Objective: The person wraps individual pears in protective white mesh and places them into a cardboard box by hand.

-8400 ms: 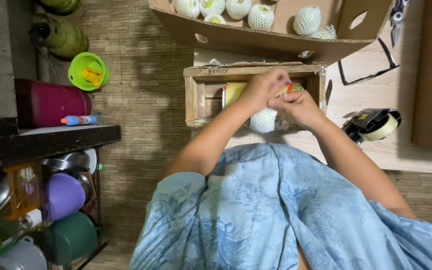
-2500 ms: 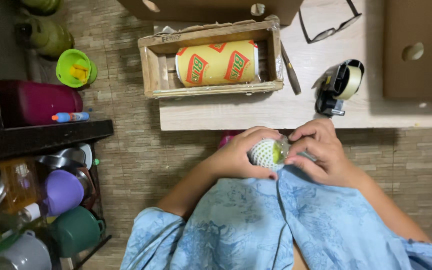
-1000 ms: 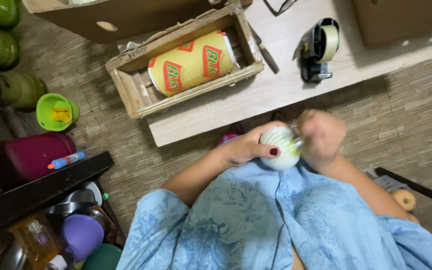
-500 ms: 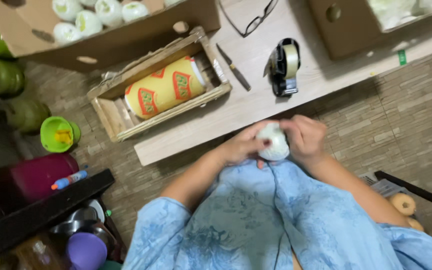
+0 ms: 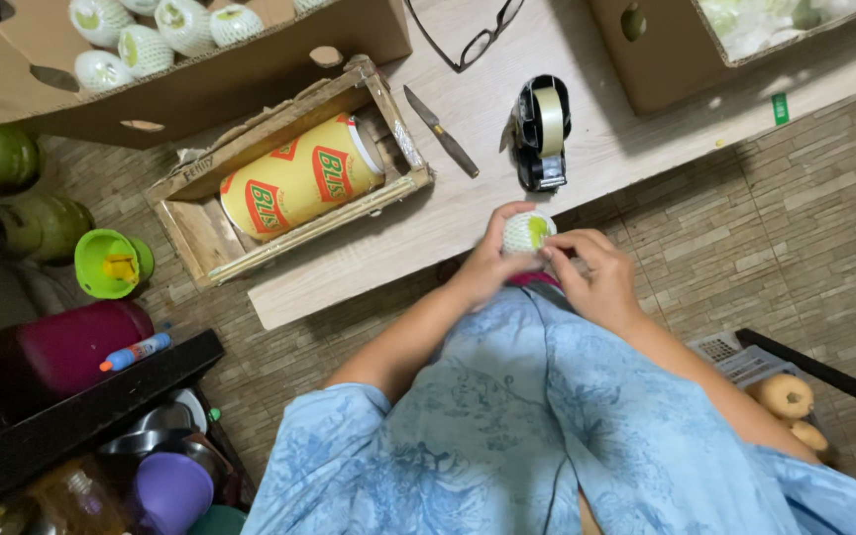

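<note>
Here, both hands together: left hand (image 5: 487, 267) and right hand (image 5: 596, 277) clamped on a net-wrapped fruit (image 5: 528, 233), held over the lap just off the low table's (image 5: 626, 139) near edge. Tape dispenser (image 5: 539, 129) stands near that edge, just beyond the fruit; knife (image 5: 441, 131) beside it, left.
</note>
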